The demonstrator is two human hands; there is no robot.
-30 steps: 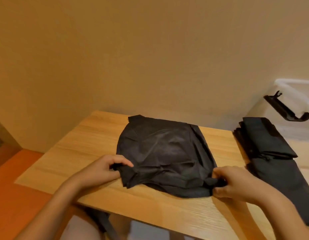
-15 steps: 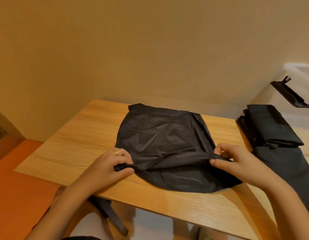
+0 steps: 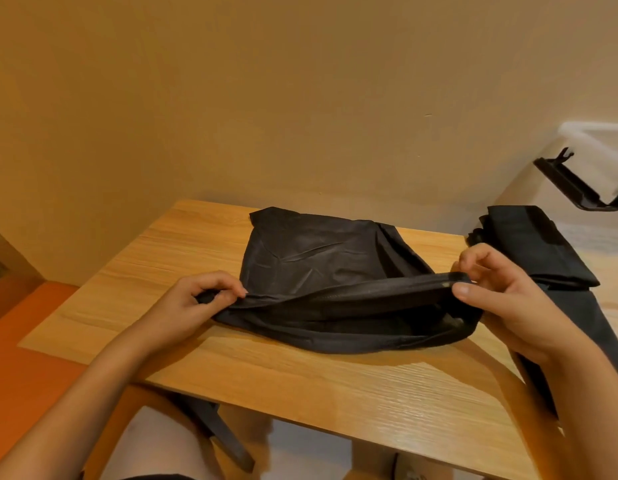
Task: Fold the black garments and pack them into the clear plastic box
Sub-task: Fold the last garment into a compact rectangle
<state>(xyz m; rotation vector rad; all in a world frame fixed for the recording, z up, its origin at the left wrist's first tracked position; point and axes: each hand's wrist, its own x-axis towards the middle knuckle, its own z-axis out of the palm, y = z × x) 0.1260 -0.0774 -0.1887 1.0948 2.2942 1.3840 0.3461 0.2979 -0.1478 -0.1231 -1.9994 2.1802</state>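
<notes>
Both pinch near hem, left hand [image 3: 196, 303], right hand [image 3: 501, 299]; black fabric garment [image 3: 318, 258] lies beyond, toward far edge of wooden table [image 3: 335, 393].

Cut off at right — clear plastic box [image 3: 593, 131].

A: What is seen at the back?
B: A plain beige wall [image 3: 266, 98] is seen, marked by 1 small scuff [image 3: 428, 115].
A: And below it?
B: A light wooden table [image 3: 300, 393] is set against it; 1 dark leg [image 3: 224, 441] is visible beneath its near edge, and an orange surface [image 3: 41, 341] is seen at the left.
</notes>
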